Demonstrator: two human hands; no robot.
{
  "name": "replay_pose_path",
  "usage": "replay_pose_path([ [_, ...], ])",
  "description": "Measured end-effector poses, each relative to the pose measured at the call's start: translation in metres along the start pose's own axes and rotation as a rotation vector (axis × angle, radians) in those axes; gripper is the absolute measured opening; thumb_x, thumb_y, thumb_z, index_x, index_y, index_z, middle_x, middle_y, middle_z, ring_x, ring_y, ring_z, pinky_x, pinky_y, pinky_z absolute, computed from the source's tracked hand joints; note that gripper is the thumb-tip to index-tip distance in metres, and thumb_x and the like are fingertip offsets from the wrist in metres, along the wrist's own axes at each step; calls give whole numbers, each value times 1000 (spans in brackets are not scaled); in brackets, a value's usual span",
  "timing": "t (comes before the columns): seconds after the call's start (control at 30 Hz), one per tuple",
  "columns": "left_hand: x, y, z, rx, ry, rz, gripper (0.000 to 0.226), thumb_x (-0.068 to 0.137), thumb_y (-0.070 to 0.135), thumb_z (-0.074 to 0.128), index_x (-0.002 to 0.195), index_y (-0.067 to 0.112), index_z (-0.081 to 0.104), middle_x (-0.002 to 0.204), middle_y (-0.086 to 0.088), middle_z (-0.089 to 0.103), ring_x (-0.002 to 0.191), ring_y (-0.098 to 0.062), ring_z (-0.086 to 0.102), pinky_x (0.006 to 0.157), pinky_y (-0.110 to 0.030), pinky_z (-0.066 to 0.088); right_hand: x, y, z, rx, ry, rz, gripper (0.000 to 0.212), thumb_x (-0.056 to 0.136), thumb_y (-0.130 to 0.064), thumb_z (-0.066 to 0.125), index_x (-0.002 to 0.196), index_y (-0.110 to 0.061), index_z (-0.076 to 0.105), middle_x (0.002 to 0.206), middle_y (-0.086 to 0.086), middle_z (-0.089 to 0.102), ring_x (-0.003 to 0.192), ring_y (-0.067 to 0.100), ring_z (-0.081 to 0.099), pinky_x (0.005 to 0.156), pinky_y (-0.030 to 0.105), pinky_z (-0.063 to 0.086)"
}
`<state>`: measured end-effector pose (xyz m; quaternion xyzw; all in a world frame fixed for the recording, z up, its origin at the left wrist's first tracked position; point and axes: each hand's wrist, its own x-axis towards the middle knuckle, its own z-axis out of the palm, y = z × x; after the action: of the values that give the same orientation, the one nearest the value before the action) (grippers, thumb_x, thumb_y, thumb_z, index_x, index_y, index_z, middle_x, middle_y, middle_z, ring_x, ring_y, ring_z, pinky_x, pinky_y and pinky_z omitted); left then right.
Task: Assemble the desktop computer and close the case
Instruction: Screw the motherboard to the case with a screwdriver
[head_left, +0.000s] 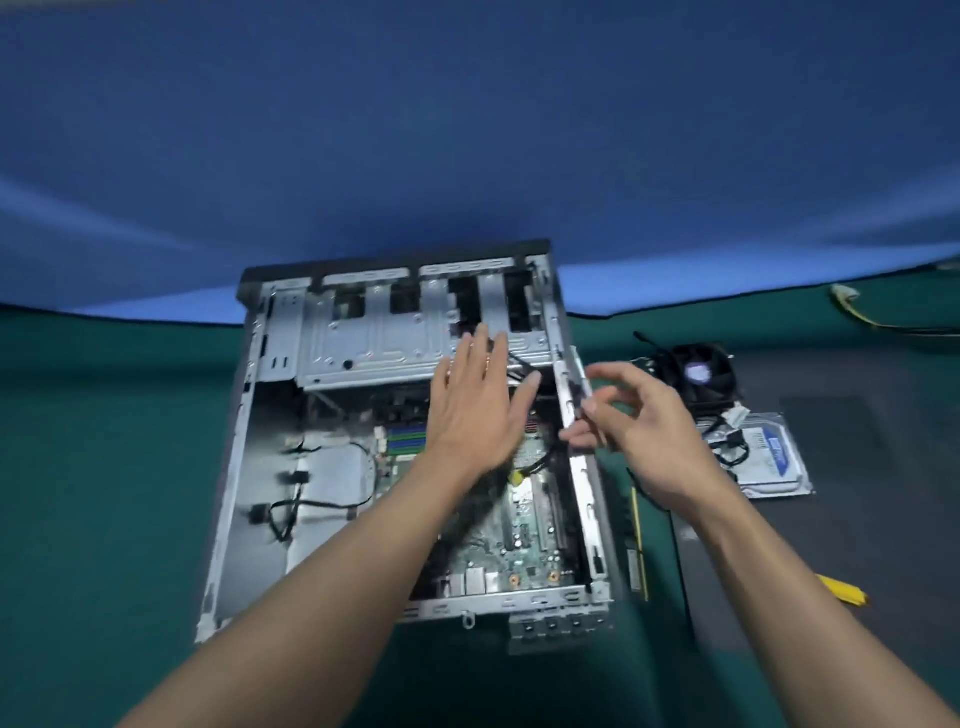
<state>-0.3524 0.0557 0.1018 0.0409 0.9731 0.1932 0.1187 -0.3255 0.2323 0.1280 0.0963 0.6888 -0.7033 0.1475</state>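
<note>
an open desktop computer case (228, 493) lies on its side on a green table (104, 467), in front of a blue backdrop (467, 130). the left hand (472, 410) is held flat above the middle of the case, fingers straight and spread, holding nothing. its fingertips reach over the near edge of the silver drive cage (379, 343), and the motherboard (519, 540) lies below its wrist, nearer the person. black cables (291, 504) lie on the case floor, well to the left of this hand. the right hand (649, 436) is just to the right of the left one, at the case's right wall (584, 499), with its fingers loosely curled and its fingertips at the wall's rim. motion blur hides whether they pinch anything, so the grip cannot be told. past the right hand, up and to its right, a black cooler fan (701, 374) sits near a hard drive (774, 457), which lies just right of the wrist on a dark mat (841, 441). a memory stick (638, 540) lies between the case wall and the right forearm. a yellow tool (841, 590) lies further right of that forearm.
</note>
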Motion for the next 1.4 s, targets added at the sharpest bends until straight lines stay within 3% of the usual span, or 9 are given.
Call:
replay_pose_path([
  [0.2, 15, 29, 21, 169, -118, -137, 96, 75, 90, -2, 152, 34, -17, 151, -18, -37, 141, -41, -32, 98, -59, -28, 8, 54, -55, -177, 216, 140, 13, 97, -1, 46, 104, -11, 44, 90, 12, 50, 57, 11, 60, 53, 21, 45],
  [0.33, 18, 28, 23, 168, -144, -164, 93, 71, 91, -5, 149, 43, -20, 143, -11, -46, 139, -38, -37, 101, -59, -28, 18, 87, -60, -336, 225, 225, 12, 92, -11, 57, 95, -17, 47, 81, 4, 55, 65, 15, 53, 65, 36, 43],
  [0.5, 20, 27, 24, 169, -169, -183, 89, 69, 93, -5, 144, 50, -24, 148, -5, -46, 137, -33, -42, 96, -54, -34, 31, 109, -37, -578, 229, 165, 6, 92, -16, 60, 90, -17, 54, 78, -7, 58, 73, 12, 55, 60, 24, 38],
  [0.67, 20, 28, 23, 173, -168, -194, 91, 67, 95, -6, 144, 51, -22, 149, -2, -46, 137, -30, -42, 93, -49, -38, 50, 114, -27, -788, 303, 121, 10, 92, -14, 58, 100, -9, 62, 95, 3, 61, 87, 22, 57, 78, 35, 48],
  [0.8, 20, 29, 22, 172, -170, -194, 90, 68, 94, -5, 144, 51, -21, 148, -1, -46, 137, -30, -42, 92, -47, -38, 59, 122, -24, -861, 320, 78, 17, 91, -16, 61, 107, -9, 64, 96, 5, 62, 81, 23, 55, 71, 27, 40],
  [1.07, 20, 28, 23, 173, -162, -194, 88, 69, 94, -4, 144, 52, -22, 148, 0, -46, 137, -29, -43, 92, -47, -38, 66, 127, -19, -913, 363, 77, 10, 92, -11, 59, 98, -7, 65, 93, 8, 62, 83, 27, 60, 74, 37, 50],
  [1.23, 19, 27, 25, 152, -128, -186, 89, 68, 94, -4, 145, 51, -18, 150, 1, -43, 138, -28, -41, 93, -47, -38, 53, 122, -27, -619, 352, 119, 13, 88, -20, 67, 79, -15, 59, 81, -1, 60, 73, 16, 53, 62, 23, 34],
  [1.33, 16, 29, 24, 104, -99, -176, 86, 74, 92, 4, 148, 50, -12, 154, -3, -39, 141, -27, -38, 99, -48, -34, 31, 105, -32, -138, 386, 282, 17, 82, -23, 74, 79, -11, 62, 73, 2, 65, 66, 17, 61, 61, 25, 46],
  [1.4, 11, 34, 21, -20, -27, -158, 82, 82, 85, 16, 152, 45, 0, 158, -5, -31, 144, -22, -32, 107, -47, -27, 12, 89, -32, 260, 353, 353, 21, 76, -23, 76, 79, -9, 59, 56, 1, 53, 43, 12, 47, 43, 23, 40],
])
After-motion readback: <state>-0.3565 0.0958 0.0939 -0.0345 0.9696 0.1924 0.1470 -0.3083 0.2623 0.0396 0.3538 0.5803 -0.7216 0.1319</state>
